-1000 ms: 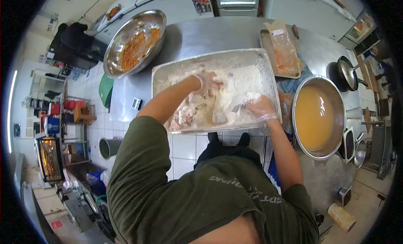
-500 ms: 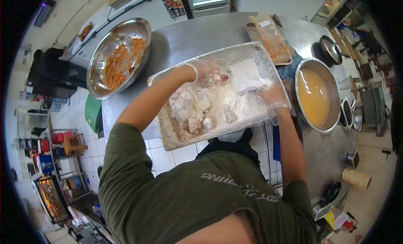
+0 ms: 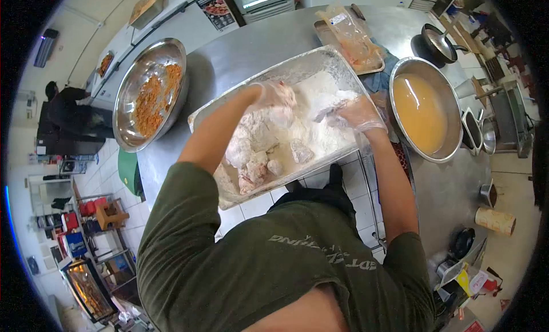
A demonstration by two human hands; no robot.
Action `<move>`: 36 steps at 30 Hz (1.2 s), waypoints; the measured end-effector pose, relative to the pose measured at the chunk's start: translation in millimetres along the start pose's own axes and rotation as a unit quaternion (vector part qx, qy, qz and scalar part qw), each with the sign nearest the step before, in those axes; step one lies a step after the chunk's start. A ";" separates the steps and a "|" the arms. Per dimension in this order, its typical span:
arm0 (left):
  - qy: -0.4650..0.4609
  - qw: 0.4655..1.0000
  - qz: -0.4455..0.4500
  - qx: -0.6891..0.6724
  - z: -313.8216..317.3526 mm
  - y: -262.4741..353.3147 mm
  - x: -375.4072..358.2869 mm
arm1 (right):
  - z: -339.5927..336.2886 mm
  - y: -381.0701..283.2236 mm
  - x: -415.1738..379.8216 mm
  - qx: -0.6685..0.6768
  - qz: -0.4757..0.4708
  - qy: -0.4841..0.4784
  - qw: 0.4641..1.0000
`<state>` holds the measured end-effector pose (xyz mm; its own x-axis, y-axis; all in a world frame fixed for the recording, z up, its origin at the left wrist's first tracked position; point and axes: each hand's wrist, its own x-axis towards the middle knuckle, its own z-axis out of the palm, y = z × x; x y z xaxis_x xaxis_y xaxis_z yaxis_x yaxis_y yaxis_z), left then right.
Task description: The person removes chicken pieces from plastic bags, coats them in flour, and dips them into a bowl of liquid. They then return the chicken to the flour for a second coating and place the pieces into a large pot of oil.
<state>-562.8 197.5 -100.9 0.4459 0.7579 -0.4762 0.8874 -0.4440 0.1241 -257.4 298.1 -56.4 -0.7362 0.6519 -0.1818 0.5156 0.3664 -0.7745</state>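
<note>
A large metal tray (image 3: 306, 64) of white flour holds several flour-coated meat pieces (image 3: 251, 139), mostly in its left half. My left hand (image 3: 275, 98), in a clear glove, is over the tray's middle with curled fingers around a floured piece, somewhat blurred. At the tray's right side, my gloved right hand (image 3: 361, 112) grips a flour-covered piece (image 3: 336, 102) above the loose flour. One separate coated piece (image 3: 301, 151) lies near the front edge, between the two hands.
A steel bowl with orange crumbs (image 3: 150, 100) stands left of the tray. To the right is a bowl of yellowish liquid (image 3: 420, 112). Behind are a plastic bag (image 3: 350, 35) on a small tray and a pan (image 3: 440, 45). Another person (image 3: 74, 109) stands far left.
The view has shifted, and the tray and bowls appear farther left and turned. My left hand has moved slightly over the flour; my right hand has turned, its fingers still closed on the piece.
</note>
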 end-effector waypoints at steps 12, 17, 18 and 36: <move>0.050 0.919 -0.388 -0.044 35.8 90.1 -31.7 | -1.7 -5.0 61.3 -0.061 -0.006 -0.111 0.992; 0.003 0.879 -0.474 -0.045 6.8 127.1 -46.7 | -45.3 27.4 63.9 0.168 -0.158 -0.207 0.951; -0.021 0.879 -0.476 -0.012 0.2 129.4 -44.5 | -63.7 27.4 53.1 0.166 -0.186 -0.162 0.955; 0.341 0.876 -0.154 -0.304 -206.6 195.8 286.5 | -256.3 230.5 11.6 -0.416 -0.062 -0.088 0.903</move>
<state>-237.0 426.4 -33.2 -0.0428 0.9984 0.0361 0.7835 0.0111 0.6212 -34.7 560.3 -81.8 -0.8316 0.4829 -0.2742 0.5212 0.8492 -0.0852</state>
